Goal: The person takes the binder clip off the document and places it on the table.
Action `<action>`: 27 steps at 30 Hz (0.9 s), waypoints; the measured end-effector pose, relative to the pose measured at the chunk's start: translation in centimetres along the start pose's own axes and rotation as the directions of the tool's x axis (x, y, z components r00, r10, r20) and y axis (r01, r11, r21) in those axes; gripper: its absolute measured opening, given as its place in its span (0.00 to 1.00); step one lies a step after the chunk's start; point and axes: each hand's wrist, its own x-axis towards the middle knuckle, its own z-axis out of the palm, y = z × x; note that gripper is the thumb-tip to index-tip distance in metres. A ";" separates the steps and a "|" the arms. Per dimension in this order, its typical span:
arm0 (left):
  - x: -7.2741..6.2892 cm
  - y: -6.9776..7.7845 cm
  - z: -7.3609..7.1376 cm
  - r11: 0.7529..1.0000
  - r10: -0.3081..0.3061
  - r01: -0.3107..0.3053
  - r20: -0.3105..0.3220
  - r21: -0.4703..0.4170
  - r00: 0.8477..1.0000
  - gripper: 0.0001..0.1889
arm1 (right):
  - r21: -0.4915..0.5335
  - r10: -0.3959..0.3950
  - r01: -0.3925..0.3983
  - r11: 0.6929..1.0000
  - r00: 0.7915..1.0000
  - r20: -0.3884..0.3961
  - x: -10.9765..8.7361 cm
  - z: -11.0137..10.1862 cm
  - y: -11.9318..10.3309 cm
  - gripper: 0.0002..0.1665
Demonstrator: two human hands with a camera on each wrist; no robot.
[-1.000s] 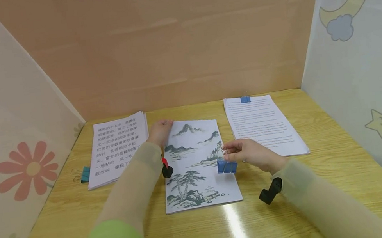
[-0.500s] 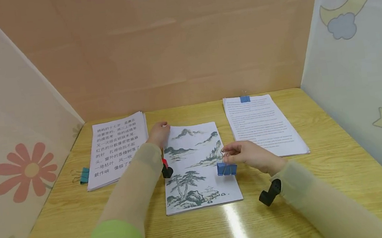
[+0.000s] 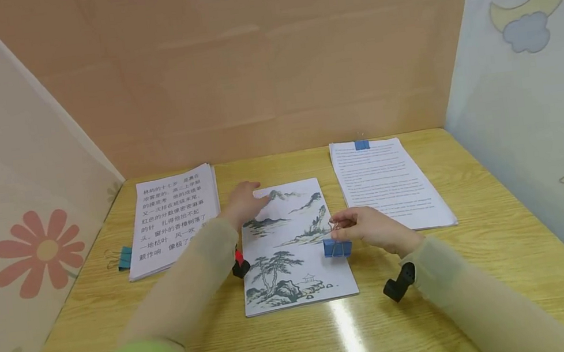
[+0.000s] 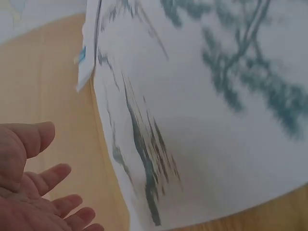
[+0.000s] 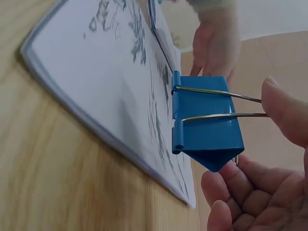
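Observation:
A stack of paper sheets (image 3: pixel 320 279) with a printed ink landscape of mountains and pines lies on the table in front of me. My right hand (image 3: pixel 376 230) pinches a blue binder clip (image 3: pixel 338 248) by its wire handles, thumb on one and fingers at the other. In the right wrist view the clip's body (image 5: pixel 209 127) hangs near the stack's surface, its mouth towards the paper. At the stack's upper left is my left hand (image 3: pixel 244 203), thumb and fingers spread. The left wrist view has those fingers (image 4: pixel 53 178) apart, holding nothing.
On the left lies a stack with large printed characters (image 3: pixel 172 217), a teal binder clip (image 3: pixel 124 258) beside it. Back right is another text stack (image 3: pixel 388 187) with a blue binder clip (image 3: pixel 362 145) at its top edge. Walls enclose the wooden table (image 3: pixel 291 349).
My left hand's fingers have spread from the picture stack's upper left edge, and the forearm has swung left. The right hand keeps its pinch on the binder clip, barely shifting.

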 end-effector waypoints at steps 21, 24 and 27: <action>-14.2 2.4 7.0 0.623 0.463 -0.597 0.377 0.506 0.802 0.22 | -0.082 0.062 -0.055 0.995 0.995 0.077 4.3 -5.4 1.7 0.36; -13.9 2.0 7.2 0.624 0.454 -0.589 0.375 0.514 0.808 0.22 | -0.105 0.081 -0.071 0.992 0.993 0.088 5.0 -5.6 1.7 0.37; -13.8 1.8 7.3 0.646 0.434 -0.576 0.379 0.502 0.817 0.22 | -0.131 0.097 -0.084 0.988 0.990 0.098 5.4 -5.5 1.6 0.38</action>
